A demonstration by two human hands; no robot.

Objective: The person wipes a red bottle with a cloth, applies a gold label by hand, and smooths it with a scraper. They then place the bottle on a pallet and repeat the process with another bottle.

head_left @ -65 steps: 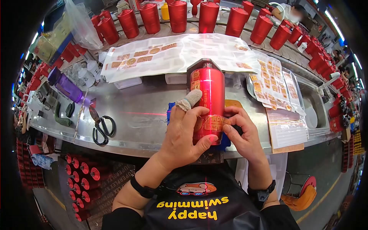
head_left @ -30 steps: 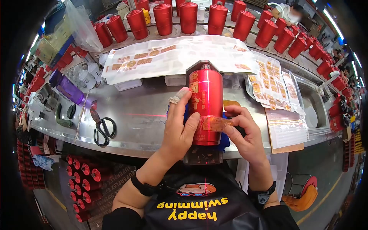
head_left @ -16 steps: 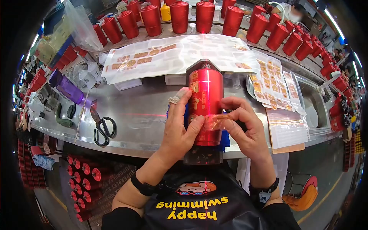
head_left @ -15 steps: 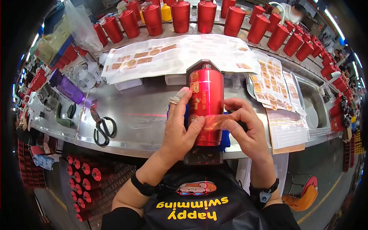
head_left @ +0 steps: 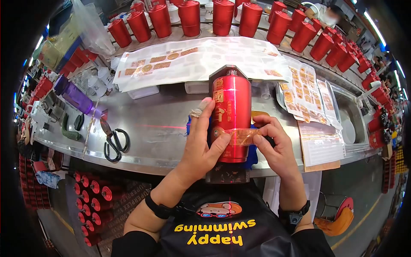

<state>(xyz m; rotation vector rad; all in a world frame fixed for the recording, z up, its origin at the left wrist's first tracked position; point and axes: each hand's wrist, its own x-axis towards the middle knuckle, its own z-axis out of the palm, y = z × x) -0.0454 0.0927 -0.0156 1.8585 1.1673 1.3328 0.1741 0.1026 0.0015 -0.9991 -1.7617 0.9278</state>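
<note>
A red metallic canister [head_left: 240,100] with gold lettering lies lengthwise in a dark holder [head_left: 227,173], a red laser line running along it. My left hand [head_left: 201,143] grips its left side, fingers laid along the wall and one fingertip wrapped in pale tape. The left thumb presses on a translucent gold-printed decal strip [head_left: 245,137] that crosses the canister's lower part. At the right, my right hand [head_left: 274,145] pinches the strip's free end between thumb and fingers. Blue cloth [head_left: 251,157] shows beneath the canister.
Decal sheets [head_left: 188,64] lie behind the canister, with more sheets [head_left: 306,92] at the right near a sink [head_left: 351,113]. Black-handled scissors [head_left: 113,139] and a purple bottle [head_left: 75,96] are on the left. Red canisters [head_left: 222,19] line a conveyor; a person [head_left: 327,17] sits beyond.
The decal strip, bunched before, is now flatter and stretched between my two hands. The red canisters at the back have shifted along the conveyor. My left hand stays nearly still.
</note>
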